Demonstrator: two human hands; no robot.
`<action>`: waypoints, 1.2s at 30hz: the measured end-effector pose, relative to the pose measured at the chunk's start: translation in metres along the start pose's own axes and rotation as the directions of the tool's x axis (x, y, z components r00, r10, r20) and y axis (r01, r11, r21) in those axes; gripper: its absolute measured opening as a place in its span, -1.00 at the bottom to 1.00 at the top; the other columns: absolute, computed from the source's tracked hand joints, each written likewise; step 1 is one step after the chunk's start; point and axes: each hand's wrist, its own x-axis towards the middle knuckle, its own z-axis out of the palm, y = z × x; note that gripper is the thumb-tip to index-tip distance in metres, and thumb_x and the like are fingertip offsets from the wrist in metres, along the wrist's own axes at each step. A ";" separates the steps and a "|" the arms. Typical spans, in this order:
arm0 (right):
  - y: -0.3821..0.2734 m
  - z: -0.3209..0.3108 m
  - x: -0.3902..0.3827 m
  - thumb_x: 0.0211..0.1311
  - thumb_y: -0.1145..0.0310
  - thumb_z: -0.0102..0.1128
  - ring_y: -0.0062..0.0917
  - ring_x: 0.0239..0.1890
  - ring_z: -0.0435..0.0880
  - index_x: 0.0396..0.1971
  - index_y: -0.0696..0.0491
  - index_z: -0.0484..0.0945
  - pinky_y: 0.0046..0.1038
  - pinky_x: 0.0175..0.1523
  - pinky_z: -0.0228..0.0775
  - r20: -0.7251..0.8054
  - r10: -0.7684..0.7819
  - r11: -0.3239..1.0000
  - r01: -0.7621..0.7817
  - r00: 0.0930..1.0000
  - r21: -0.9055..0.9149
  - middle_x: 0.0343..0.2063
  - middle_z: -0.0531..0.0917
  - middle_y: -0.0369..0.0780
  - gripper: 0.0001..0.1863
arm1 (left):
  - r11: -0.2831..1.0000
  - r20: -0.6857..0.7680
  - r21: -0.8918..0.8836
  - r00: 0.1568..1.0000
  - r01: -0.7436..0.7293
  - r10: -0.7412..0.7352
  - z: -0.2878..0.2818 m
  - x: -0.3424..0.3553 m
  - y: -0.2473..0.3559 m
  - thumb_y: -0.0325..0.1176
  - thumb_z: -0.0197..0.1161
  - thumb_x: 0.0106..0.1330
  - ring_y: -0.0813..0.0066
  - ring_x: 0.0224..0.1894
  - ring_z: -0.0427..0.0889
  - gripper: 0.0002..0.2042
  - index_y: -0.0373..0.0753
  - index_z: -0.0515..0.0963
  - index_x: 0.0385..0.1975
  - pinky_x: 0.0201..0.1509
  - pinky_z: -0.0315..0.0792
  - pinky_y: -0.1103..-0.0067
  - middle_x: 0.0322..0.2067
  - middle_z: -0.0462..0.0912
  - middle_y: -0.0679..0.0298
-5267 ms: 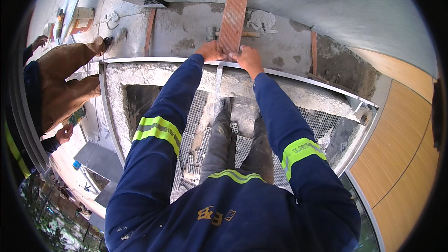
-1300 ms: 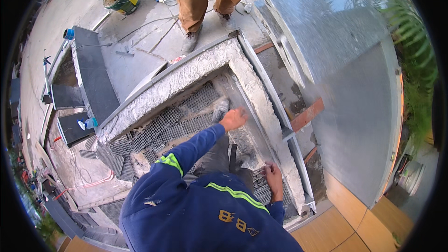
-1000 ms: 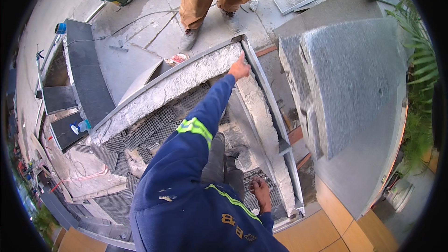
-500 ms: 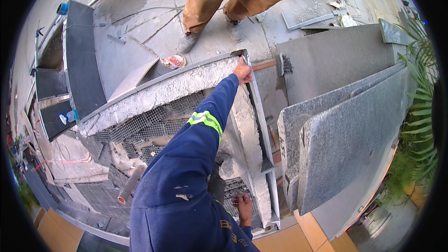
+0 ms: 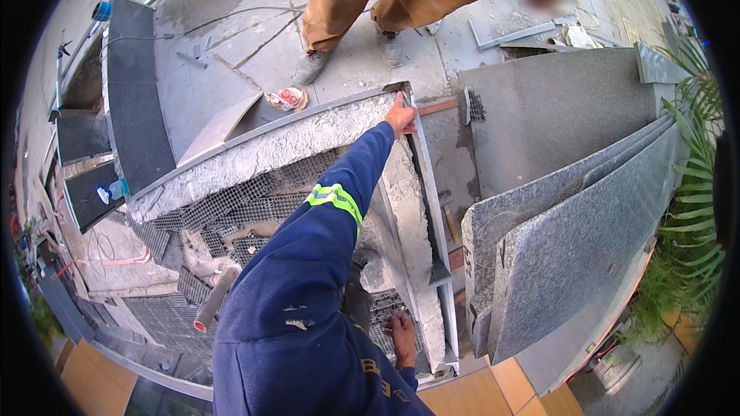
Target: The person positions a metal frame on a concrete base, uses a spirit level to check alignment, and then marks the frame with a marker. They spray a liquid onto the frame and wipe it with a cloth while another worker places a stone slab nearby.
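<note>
Head view: the left hand (image 5: 401,118), loosely spread with its index finger outstretched, points at the far corner of the metal frame (image 5: 450,323); I cannot tell whether the fingertip touches it. The right hand (image 5: 400,334) hangs near the frame's right edge, fingers bent, any pinch unclear. Rough concrete (image 5: 270,152) lines the frame's inside, around black grid panels (image 5: 281,179). Grey slabs (image 5: 566,250) stand past its right edge.
</note>
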 end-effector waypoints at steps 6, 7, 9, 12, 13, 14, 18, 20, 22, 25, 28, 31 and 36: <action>0.000 0.003 0.004 0.56 0.33 0.09 -0.52 -0.18 0.74 0.20 0.19 0.49 -0.49 -0.12 0.62 0.017 0.010 1.000 -0.010 1.000 0.000 -0.14 0.71 -0.17 -0.65 | 0.928 0.158 -0.370 0.987 0.028 0.034 -0.016 -0.011 -0.001 -0.41 0.15 0.27 0.39 -0.43 0.66 -0.03 0.25 -0.19 0.67 -0.20 0.62 0.31 -0.49 0.56 0.36; 0.001 0.003 0.004 0.56 0.33 0.08 -0.52 -0.18 0.74 0.20 0.19 0.49 -0.49 -0.12 0.62 0.021 0.005 1.000 -0.005 1.000 -0.003 -0.14 0.71 -0.17 -0.64 | 0.864 0.192 -0.502 0.979 0.035 0.072 -0.019 -0.011 -0.003 -0.41 0.15 0.26 0.39 -0.42 0.64 -0.04 0.26 -0.16 0.67 -0.20 0.60 0.31 -0.50 0.55 0.37; -0.004 0.004 0.003 0.56 0.32 0.08 -0.52 -0.17 0.74 0.21 0.19 0.48 -0.49 -0.10 0.62 0.020 0.000 1.000 0.000 1.000 -0.030 -0.14 0.71 -0.17 -0.64 | 0.733 0.224 -0.677 0.967 0.067 0.118 -0.021 -0.010 -0.005 -0.41 0.15 0.22 0.38 -0.41 0.62 -0.05 0.26 -0.08 0.65 -0.19 0.57 0.31 -0.52 0.53 0.39; -0.004 0.004 0.005 0.56 0.32 0.09 -0.52 -0.17 0.74 0.21 0.19 0.48 -0.48 -0.09 0.61 0.026 -0.001 0.999 0.002 1.000 -0.035 -0.14 0.71 -0.18 -0.63 | 0.603 0.220 -0.791 0.968 0.105 0.120 -0.019 -0.009 -0.003 -0.41 0.17 0.17 0.36 -0.40 0.61 -0.09 0.25 0.05 0.61 -0.17 0.54 0.30 -0.56 0.51 0.40; -0.003 0.003 0.006 0.56 0.31 0.09 -0.52 -0.17 0.74 0.21 0.19 0.48 -0.48 -0.08 0.61 0.030 0.000 1.000 0.001 1.000 -0.032 -0.14 0.71 -0.18 -0.63 | 0.584 0.209 -0.805 0.971 0.104 0.116 -0.018 -0.009 -0.002 -0.41 0.17 0.16 0.35 -0.41 0.61 -0.10 0.24 0.09 0.60 -0.17 0.54 0.29 -0.56 0.51 0.40; -0.003 0.003 0.006 0.56 0.31 0.09 -0.51 -0.17 0.74 0.22 0.19 0.48 -0.48 -0.08 0.61 0.030 0.000 0.999 0.001 1.000 -0.035 -0.13 0.71 -0.19 -0.63 | 0.565 0.199 -0.819 0.974 0.103 0.112 -0.017 -0.009 -0.002 -0.41 0.18 0.15 0.35 -0.41 0.61 -0.12 0.23 0.12 0.58 -0.16 0.54 0.28 -0.57 0.50 0.39; -0.002 0.004 0.007 0.56 0.30 0.09 -0.50 -0.15 0.76 0.23 0.18 0.49 -0.48 -0.09 0.62 0.027 0.011 0.999 -0.010 1.000 -0.033 -0.12 0.72 -0.19 -0.61 | 0.547 0.190 -0.832 0.975 0.096 0.117 -0.016 -0.015 0.001 -0.43 0.19 0.12 0.34 -0.40 0.61 -0.22 0.19 0.25 0.45 -0.14 0.54 0.27 -0.59 0.49 0.39; -0.004 0.005 0.006 0.56 0.30 0.09 -0.49 -0.14 0.76 0.24 0.18 0.49 -0.48 -0.09 0.63 0.023 0.018 1.000 -0.017 1.000 -0.025 -0.11 0.72 -0.18 -0.61 | 0.541 0.190 -0.834 0.976 0.105 0.104 -0.012 -0.019 0.005 -0.46 0.18 0.11 0.35 -0.41 0.60 -0.29 0.16 0.32 0.36 -0.13 0.53 0.27 -0.59 0.48 0.38; -0.007 0.007 0.003 0.56 0.30 0.09 -0.49 -0.14 0.77 0.25 0.18 0.49 -0.48 -0.09 0.63 0.017 0.025 1.000 -0.024 1.000 -0.019 -0.10 0.73 -0.17 -0.60 | 0.496 0.192 -0.860 0.977 0.122 0.092 -0.002 -0.022 0.012 -0.49 0.17 0.10 0.37 -0.46 0.55 -0.41 0.12 0.36 0.20 -0.16 0.51 0.29 -0.60 0.45 0.40; -0.006 0.004 0.005 0.55 0.31 0.09 -0.48 -0.14 0.77 0.24 0.19 0.50 -0.48 -0.10 0.64 0.014 0.030 1.000 -0.030 0.999 -0.006 -0.10 0.73 -0.17 -0.61 | 0.390 0.198 -0.911 0.972 0.135 0.125 0.003 -0.020 0.014 -0.53 0.16 0.07 0.41 -0.51 0.48 -0.53 0.08 0.39 0.01 -0.22 0.44 0.33 -0.64 0.38 0.42; -0.015 0.003 0.001 0.54 0.32 0.09 -0.48 -0.16 0.78 0.23 0.18 0.51 -0.48 -0.11 0.64 0.013 0.006 1.000 -0.005 1.000 -0.028 -0.11 0.73 -0.17 -0.61 | 0.302 0.243 -0.938 0.946 0.172 0.216 -0.002 -0.009 0.007 -0.56 0.14 0.04 0.45 -0.53 0.43 -0.59 0.05 0.39 -0.09 -0.28 0.35 0.37 -0.69 0.31 0.45; -0.008 0.003 0.004 0.54 0.32 0.08 -0.48 -0.18 0.78 0.22 0.17 0.51 -0.48 -0.12 0.64 -0.011 0.033 0.999 -0.033 0.999 -0.033 -0.13 0.73 -0.18 -0.63 | 0.287 0.273 -0.936 0.934 0.203 0.231 -0.001 -0.010 0.003 -0.57 0.14 0.05 0.48 -0.56 0.39 -0.58 0.07 0.43 -0.09 -0.32 0.33 0.40 -0.71 0.25 0.47; -0.006 0.005 0.004 0.54 0.33 0.07 -0.48 -0.19 0.78 0.20 0.16 0.52 -0.47 -0.12 0.65 0.008 0.021 0.999 -0.020 1.000 -0.036 -0.15 0.74 -0.18 -0.64 | 0.408 0.238 -0.903 0.947 0.133 0.216 -0.010 -0.019 0.003 -0.53 0.12 0.09 0.52 -0.54 0.38 -0.49 0.03 0.45 0.11 -0.30 0.32 0.41 -0.69 0.26 0.49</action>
